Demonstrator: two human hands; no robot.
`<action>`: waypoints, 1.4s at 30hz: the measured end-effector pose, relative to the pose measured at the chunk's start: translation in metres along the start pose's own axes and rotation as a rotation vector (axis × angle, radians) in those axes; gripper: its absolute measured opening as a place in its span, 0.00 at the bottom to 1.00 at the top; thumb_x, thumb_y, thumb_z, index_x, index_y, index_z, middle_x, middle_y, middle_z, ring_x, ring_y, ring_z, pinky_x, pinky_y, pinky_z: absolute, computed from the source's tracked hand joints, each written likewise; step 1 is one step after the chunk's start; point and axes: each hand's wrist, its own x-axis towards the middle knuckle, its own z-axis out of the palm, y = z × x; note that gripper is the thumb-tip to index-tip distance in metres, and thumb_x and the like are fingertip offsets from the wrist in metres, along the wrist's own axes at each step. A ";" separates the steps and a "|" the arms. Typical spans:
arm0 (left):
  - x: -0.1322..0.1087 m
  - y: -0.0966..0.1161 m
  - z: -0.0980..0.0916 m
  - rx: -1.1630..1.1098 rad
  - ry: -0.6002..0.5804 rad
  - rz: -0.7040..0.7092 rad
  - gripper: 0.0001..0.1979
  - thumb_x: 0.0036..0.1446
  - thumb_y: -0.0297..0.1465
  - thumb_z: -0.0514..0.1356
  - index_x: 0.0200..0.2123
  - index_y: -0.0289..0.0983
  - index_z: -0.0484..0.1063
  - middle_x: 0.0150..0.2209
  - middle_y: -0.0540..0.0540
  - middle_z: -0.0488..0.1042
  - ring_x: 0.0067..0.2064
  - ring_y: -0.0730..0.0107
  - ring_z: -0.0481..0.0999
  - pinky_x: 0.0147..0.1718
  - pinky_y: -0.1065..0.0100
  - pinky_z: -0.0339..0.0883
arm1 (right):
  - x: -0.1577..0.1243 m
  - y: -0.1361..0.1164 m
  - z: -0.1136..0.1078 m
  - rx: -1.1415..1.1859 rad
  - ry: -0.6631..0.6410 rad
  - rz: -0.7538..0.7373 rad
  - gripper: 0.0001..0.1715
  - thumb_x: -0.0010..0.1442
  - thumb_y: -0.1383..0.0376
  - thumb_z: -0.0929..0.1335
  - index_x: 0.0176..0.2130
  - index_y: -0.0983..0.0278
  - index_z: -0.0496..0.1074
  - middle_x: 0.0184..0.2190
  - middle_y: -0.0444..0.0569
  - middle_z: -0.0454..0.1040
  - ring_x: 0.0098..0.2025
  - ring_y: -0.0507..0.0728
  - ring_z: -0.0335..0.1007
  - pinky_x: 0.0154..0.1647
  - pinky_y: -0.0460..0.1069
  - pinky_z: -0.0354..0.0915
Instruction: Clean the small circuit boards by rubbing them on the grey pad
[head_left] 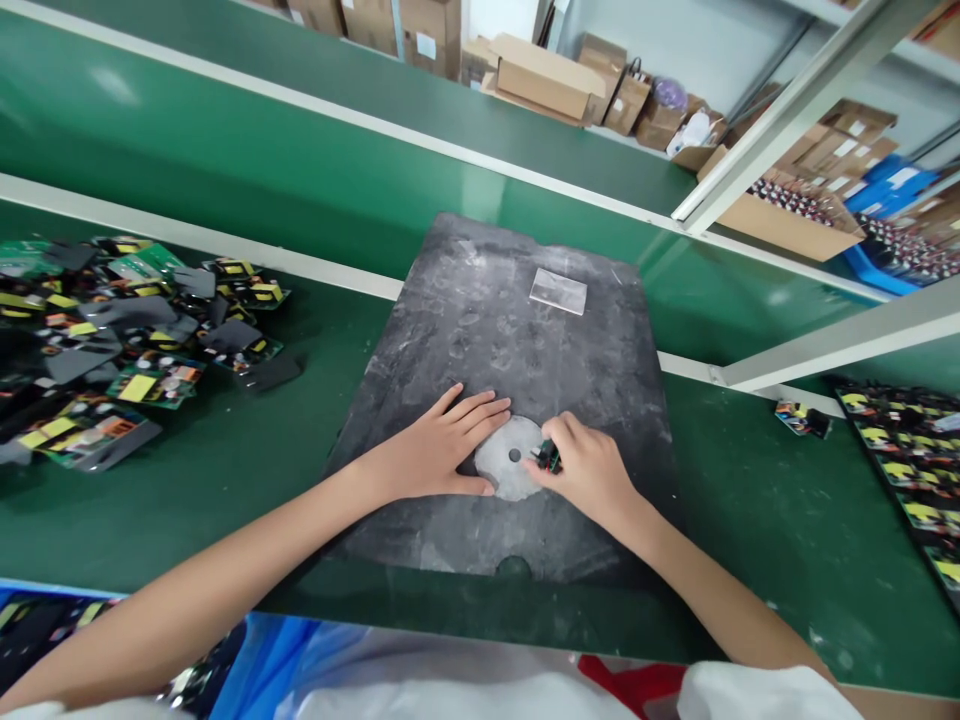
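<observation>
A grey round disc [500, 462] with a hole in its centre lies on a dark, scuffed mat [517, 350]. My left hand [444, 445] rests flat with fingers spread, its fingertips over the left edge of the disc. Over the disc's right side, my right hand [589, 465] is closed in a pinch on a small circuit board [549, 456], of which only a dark and green part shows; the fingers hide the rest. Farther back on the mat is a small, flat, pale rectangular plate [559, 291], apart from both hands.
Circuit boards with yellow-topped parts and dark pieces form a pile [135, 340] at the left. On the right are a single board [802, 418] and a tray of boards [904, 460]. A white metal post [840, 340] rises there. Cardboard boxes [547, 80] stand behind the green bench.
</observation>
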 end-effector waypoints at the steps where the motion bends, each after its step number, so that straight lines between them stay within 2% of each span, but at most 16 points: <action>1: 0.000 0.000 0.000 -0.002 0.001 0.002 0.43 0.60 0.59 0.44 0.69 0.38 0.45 0.70 0.44 0.46 0.70 0.55 0.44 0.67 0.52 0.26 | -0.001 -0.003 -0.001 0.031 -0.025 -0.039 0.15 0.60 0.54 0.65 0.32 0.63 0.62 0.26 0.43 0.65 0.22 0.49 0.60 0.22 0.44 0.51; 4: -0.001 -0.001 0.001 -0.003 0.005 0.005 0.43 0.61 0.59 0.43 0.69 0.38 0.45 0.70 0.44 0.45 0.71 0.56 0.44 0.67 0.53 0.25 | -0.004 -0.013 -0.002 0.096 -0.089 -0.155 0.16 0.59 0.52 0.66 0.33 0.63 0.62 0.26 0.42 0.65 0.21 0.48 0.59 0.22 0.44 0.51; 11: 0.000 -0.001 0.001 -0.009 0.011 0.004 0.43 0.60 0.59 0.44 0.69 0.38 0.45 0.70 0.43 0.46 0.70 0.55 0.45 0.67 0.52 0.26 | -0.001 -0.002 0.001 0.009 -0.001 0.006 0.15 0.60 0.54 0.65 0.32 0.63 0.62 0.26 0.44 0.65 0.23 0.50 0.63 0.22 0.45 0.51; 17: 0.000 0.000 0.000 -0.011 0.008 0.007 0.43 0.61 0.59 0.44 0.69 0.38 0.45 0.70 0.44 0.46 0.70 0.55 0.44 0.67 0.53 0.25 | -0.005 -0.018 -0.005 0.102 -0.083 -0.140 0.17 0.59 0.52 0.66 0.34 0.63 0.63 0.26 0.42 0.65 0.22 0.49 0.61 0.22 0.44 0.51; 25: 0.000 0.000 0.000 -0.001 -0.001 -0.002 0.43 0.60 0.59 0.44 0.69 0.37 0.45 0.70 0.43 0.46 0.70 0.56 0.44 0.67 0.53 0.25 | -0.003 0.000 0.001 0.021 -0.037 -0.063 0.18 0.62 0.51 0.63 0.32 0.63 0.62 0.25 0.43 0.63 0.21 0.48 0.58 0.20 0.43 0.50; 42: 0.000 0.000 0.000 -0.019 0.019 0.002 0.43 0.60 0.59 0.46 0.69 0.40 0.45 0.69 0.43 0.48 0.70 0.54 0.47 0.67 0.52 0.27 | -0.006 -0.003 0.006 0.053 0.014 -0.046 0.17 0.62 0.52 0.63 0.32 0.63 0.62 0.26 0.44 0.63 0.23 0.50 0.61 0.21 0.43 0.54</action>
